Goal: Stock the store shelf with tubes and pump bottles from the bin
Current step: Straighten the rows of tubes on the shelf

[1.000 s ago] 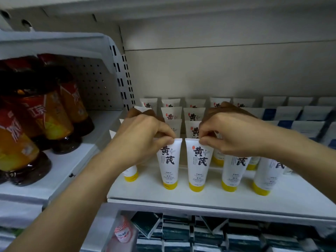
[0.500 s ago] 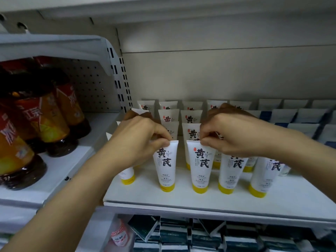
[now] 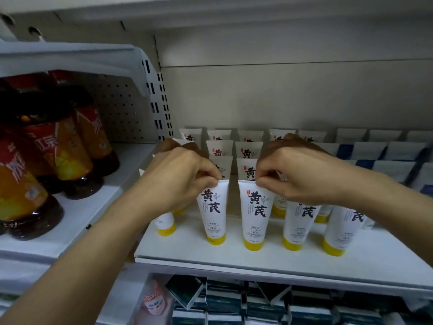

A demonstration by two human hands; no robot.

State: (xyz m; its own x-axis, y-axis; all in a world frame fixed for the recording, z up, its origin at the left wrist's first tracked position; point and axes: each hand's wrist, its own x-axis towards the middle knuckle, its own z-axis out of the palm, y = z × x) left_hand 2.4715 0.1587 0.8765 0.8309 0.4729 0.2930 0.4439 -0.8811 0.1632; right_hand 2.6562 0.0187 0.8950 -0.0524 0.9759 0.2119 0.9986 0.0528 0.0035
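Pinching crimped top of one tube each: left hand [image 3: 178, 181] on left front tube [image 3: 212, 209], thumb + forefinger closed on its top edge; right hand [image 3: 297, 177] same grip on right front tube [image 3: 255, 212]. Both tubes standing cap-down, yellow caps on white shelf [image 3: 234, 256], near front edge, just beside each other w/ small gap. More tubes behind in rows toward back wall, others to right along front; blue-and-white tubes [image 3: 396, 151] far right. Drink bottles [image 3: 70, 146] on separate shelf to left, boxes [image 3: 222, 301] on level below. Bin not in view. Step prob.: setting/straightening front-row pair, i.e. placement nearly done. Next move likely needs: letting go gently so neither tips, checking labels face front, then back to bin for more. Risk: tubes narrow at base, easy to knock neighbours.
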